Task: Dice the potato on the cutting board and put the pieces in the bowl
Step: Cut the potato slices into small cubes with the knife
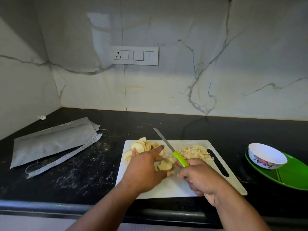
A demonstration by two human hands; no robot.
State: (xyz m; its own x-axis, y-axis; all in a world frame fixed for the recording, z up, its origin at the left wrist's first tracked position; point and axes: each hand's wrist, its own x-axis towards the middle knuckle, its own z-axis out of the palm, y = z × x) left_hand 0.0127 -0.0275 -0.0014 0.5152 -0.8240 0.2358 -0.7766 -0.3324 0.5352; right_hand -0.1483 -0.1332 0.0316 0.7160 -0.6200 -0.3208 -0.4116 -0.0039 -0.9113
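grey pouches (55, 144) left on black counter (83, 172) | green tray (293, 174) right | switch panel (134, 55) on wall

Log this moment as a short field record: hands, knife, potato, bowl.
left hand: fingers spread over potato slices on the cutting board
right hand: grips the knife by its green handle, blade pointing away
diced pieces: piled on the board's right side
bowl: white, floral, on a green plate, no pieces visible inside
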